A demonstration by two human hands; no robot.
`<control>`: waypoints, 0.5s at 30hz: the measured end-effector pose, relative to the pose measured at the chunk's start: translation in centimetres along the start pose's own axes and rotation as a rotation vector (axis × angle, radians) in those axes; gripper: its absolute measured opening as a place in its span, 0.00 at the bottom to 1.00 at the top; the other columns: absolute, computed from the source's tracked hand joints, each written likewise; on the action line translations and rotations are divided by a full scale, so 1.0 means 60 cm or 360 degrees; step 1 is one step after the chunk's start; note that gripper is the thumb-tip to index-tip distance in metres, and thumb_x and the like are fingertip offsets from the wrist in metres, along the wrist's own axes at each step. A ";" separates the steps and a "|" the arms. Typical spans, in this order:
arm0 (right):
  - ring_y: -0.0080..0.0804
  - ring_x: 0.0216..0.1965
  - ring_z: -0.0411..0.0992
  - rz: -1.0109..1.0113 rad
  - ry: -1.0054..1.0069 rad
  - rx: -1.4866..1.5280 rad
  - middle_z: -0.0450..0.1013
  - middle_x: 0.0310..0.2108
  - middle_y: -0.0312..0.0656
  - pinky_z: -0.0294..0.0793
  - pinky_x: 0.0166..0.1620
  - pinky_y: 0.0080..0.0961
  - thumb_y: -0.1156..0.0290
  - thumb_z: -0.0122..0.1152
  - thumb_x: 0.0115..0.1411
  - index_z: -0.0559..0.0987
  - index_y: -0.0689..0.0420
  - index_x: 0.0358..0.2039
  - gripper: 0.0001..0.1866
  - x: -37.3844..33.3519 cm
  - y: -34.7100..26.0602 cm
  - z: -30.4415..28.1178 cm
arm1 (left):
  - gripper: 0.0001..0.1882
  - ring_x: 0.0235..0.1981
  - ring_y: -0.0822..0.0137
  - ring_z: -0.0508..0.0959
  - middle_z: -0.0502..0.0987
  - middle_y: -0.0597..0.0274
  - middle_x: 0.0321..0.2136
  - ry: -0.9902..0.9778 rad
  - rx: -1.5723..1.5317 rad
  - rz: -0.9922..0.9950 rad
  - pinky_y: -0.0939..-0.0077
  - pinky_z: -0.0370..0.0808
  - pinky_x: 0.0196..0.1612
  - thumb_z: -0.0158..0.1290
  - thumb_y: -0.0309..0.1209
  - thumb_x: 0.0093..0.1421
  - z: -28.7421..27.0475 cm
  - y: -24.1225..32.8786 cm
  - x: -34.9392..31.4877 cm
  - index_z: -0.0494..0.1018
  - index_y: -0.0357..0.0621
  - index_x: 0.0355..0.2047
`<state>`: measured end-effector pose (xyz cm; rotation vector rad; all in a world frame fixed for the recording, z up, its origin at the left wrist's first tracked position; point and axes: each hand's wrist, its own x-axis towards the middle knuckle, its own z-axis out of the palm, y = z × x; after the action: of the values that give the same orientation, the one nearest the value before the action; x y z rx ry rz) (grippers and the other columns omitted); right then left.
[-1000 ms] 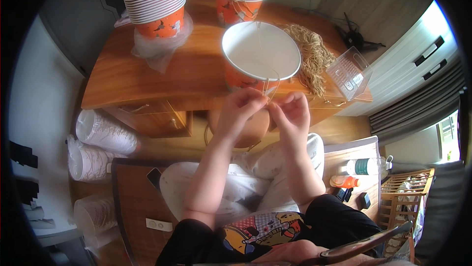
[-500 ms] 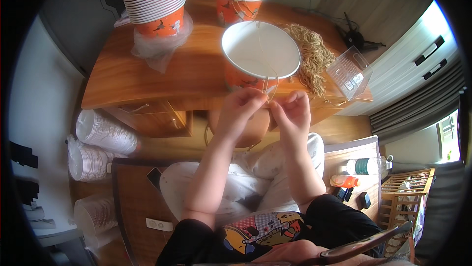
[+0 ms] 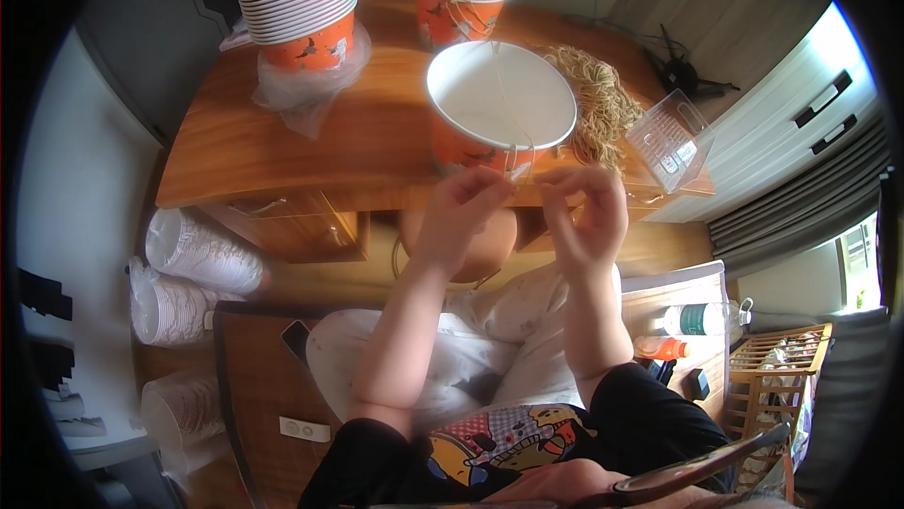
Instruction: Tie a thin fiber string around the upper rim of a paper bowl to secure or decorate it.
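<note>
An orange paper bucket with a white inside (image 3: 499,99) stands at the near edge of the wooden desk, tilted slightly in appearance by the wide lens. Thin tan twine (image 3: 515,153) crosses its mouth and hangs over its near rim. My left hand (image 3: 463,212) is closed in a pinch on the twine just below that rim. To its right, my right hand (image 3: 591,217) is also pinched, at the twine's end, with thumb and forefinger together; the strand between the hands is faint. A heap of tan twine (image 3: 598,104) lies right of the bucket.
Behind stand a small stack of orange buckets (image 3: 461,19) and, left, a tall one (image 3: 294,0) in clear plastic. A clear plastic basket (image 3: 670,142) sits at the desk's right end. Wrapped bucket stacks (image 3: 202,250) lie on the floor; a brown stool (image 3: 485,241) is under the desk.
My right hand has moved right and slightly up, away from my left hand, and its fingers have drawn together. The left hand has barely shifted; the bucket stays nearly in place.
</note>
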<state>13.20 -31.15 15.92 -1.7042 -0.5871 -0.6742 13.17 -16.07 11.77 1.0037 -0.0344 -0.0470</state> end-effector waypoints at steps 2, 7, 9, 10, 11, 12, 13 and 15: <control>0.27 0.30 0.72 -0.0065 -0.0201 -0.0194 0.76 0.29 0.38 0.71 0.34 0.26 0.80 0.65 0.53 0.73 0.59 0.30 0.08 0.021 -0.019 0.000 | 0.03 0.16 0.85 0.58 0.65 0.78 0.16 -0.0045 -0.0023 0.0019 0.86 0.52 0.20 0.55 0.29 0.61 0.000 -0.001 0.000 0.75 0.45 0.32; 0.32 0.29 0.73 -0.0201 -0.0336 -0.0558 0.75 0.27 0.38 0.72 0.34 0.26 0.76 0.65 0.53 0.74 0.58 0.31 0.08 0.052 -0.043 0.008 | 0.04 0.17 0.86 0.58 0.65 0.78 0.17 -0.0113 -0.0058 0.0045 0.87 0.52 0.21 0.55 0.30 0.61 -0.006 -0.008 0.002 0.75 0.45 0.34; 0.33 0.29 0.73 -0.0208 -0.0390 -0.0583 0.75 0.27 0.38 0.73 0.34 0.26 0.75 0.65 0.53 0.74 0.57 0.32 0.08 0.057 -0.041 0.011 | 0.05 0.20 0.85 0.62 0.71 0.76 0.23 -0.0146 -0.0099 0.0023 0.88 0.57 0.23 0.56 0.30 0.60 -0.013 -0.012 0.003 0.75 0.45 0.35; 0.33 0.28 0.73 -0.0210 -0.0416 -0.0625 0.76 0.27 0.38 0.73 0.33 0.27 0.74 0.66 0.52 0.74 0.57 0.33 0.09 0.059 -0.037 0.014 | 0.06 0.24 0.85 0.67 0.77 0.74 0.28 -0.0179 -0.0137 0.0001 0.89 0.61 0.26 0.57 0.31 0.59 -0.015 -0.013 0.004 0.76 0.45 0.36; 0.32 0.27 0.73 -0.0210 -0.0442 -0.0668 0.77 0.26 0.37 0.72 0.31 0.27 0.73 0.67 0.52 0.74 0.57 0.34 0.11 0.059 -0.036 0.018 | 0.06 0.24 0.85 0.67 0.77 0.74 0.28 -0.0179 -0.0139 -0.0001 0.89 0.61 0.26 0.57 0.31 0.59 -0.016 -0.013 0.004 0.76 0.45 0.36; 0.32 0.27 0.73 -0.0208 -0.0443 -0.0670 0.77 0.26 0.37 0.72 0.31 0.27 0.73 0.67 0.52 0.74 0.57 0.34 0.11 0.058 -0.040 0.022 | 0.06 0.24 0.85 0.67 0.77 0.73 0.28 -0.0175 -0.0149 -0.0009 0.89 0.62 0.26 0.57 0.31 0.59 -0.016 -0.014 0.004 0.76 0.44 0.36; 0.31 0.24 0.73 -0.0008 -0.0413 -0.0677 0.78 0.26 0.38 0.72 0.29 0.26 0.72 0.68 0.51 0.74 0.57 0.35 0.12 0.056 -0.048 0.027 | 0.07 0.24 0.85 0.67 0.77 0.73 0.29 -0.0171 -0.0160 -0.0017 0.89 0.62 0.27 0.57 0.31 0.60 -0.016 -0.014 0.004 0.76 0.43 0.37; 0.29 0.22 0.73 0.0190 -0.0383 -0.0680 0.79 0.25 0.38 0.72 0.27 0.25 0.71 0.68 0.51 0.74 0.58 0.35 0.14 0.055 -0.052 0.030 | 0.07 0.25 0.85 0.67 0.77 0.73 0.29 -0.0184 -0.0156 -0.0035 0.89 0.62 0.27 0.57 0.31 0.60 -0.019 -0.014 0.003 0.76 0.43 0.37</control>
<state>13.61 -28.60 20.07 -2.2224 -0.5263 -0.5369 13.42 -15.56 10.43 0.9027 -0.1257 -0.1254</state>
